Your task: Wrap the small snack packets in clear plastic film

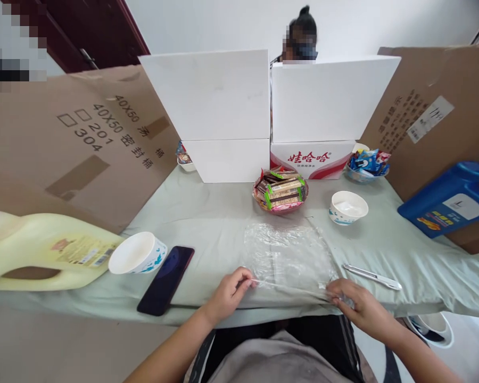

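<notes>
A clear plastic bag (287,255) lies spread on the table in front of me, wrinkled and shiny. My left hand (232,291) pinches its near left corner between thumb and fingers. At the near right corner, my right hand (353,302) grips the film with its fingers closed. The bag's near edge is drawn straight between both hands. Just right of the bag rests a white utility knife (373,276). Beyond the bag stands a basket (279,210) heaped with wrapped snack bars (285,192).
A dark phone (165,280), a paper bowl (138,253) and a pale yellow jug (51,250) lie left. Another paper bowl (348,207), a bowl of blue packets (367,165) and a blue bottle (449,199) are right. White boxes (225,96) and cardboard (99,133) surround the table; a person sits behind.
</notes>
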`<state>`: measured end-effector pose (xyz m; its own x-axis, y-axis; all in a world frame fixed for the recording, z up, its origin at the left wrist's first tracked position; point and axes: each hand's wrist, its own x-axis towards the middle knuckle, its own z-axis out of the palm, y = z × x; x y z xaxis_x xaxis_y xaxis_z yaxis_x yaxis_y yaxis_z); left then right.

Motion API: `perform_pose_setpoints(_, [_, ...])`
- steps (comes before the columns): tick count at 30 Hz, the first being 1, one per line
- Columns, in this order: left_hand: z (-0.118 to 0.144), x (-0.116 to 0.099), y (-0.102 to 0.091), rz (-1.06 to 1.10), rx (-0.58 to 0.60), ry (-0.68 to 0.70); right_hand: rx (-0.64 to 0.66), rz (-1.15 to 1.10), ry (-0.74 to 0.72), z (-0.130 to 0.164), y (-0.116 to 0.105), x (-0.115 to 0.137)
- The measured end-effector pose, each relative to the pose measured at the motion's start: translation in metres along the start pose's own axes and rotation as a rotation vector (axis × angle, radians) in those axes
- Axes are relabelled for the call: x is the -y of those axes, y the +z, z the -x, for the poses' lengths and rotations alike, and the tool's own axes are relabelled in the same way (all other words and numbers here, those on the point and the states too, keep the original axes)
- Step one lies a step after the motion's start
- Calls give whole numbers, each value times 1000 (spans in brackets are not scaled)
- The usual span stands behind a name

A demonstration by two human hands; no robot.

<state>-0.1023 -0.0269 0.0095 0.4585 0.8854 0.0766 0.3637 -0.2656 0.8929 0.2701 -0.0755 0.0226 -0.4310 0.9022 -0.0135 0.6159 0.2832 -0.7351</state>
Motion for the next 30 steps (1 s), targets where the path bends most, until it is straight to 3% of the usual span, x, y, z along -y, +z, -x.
perform_pose_setpoints(5, [-4, -2, 0, 34, -24, -140, -41, -333, 186, 1, 7, 3])
perform_pose_setpoints(8, [-15, -8, -4, -78, -101, -193, -202, -422, 258, -17, 17, 5])
perform_pose_setpoints(10, [-27, -11, -7, -220, -179, -156, -331, -410, 293, -38, 23, 7])
perform_pose_setpoints(12, [-42, -9, -9, -357, -266, -73, -421, -307, 321, -59, 29, 10])
perform_pose_setpoints(15, [-62, 3, -7, -443, -382, 1, -499, 59, 344, -79, 36, 10])
perform_pose_setpoints(20, [-76, 27, -2, -521, -418, -17, -504, 616, 360, -74, 49, -3])
perform_pose_setpoints(23, [-80, 31, -3, -568, -380, -43, -503, 712, 317, -66, 52, -10])
perform_pose_setpoints(30, [-100, 29, -7, -611, -336, -10, -521, 713, 308, -68, 48, -11])
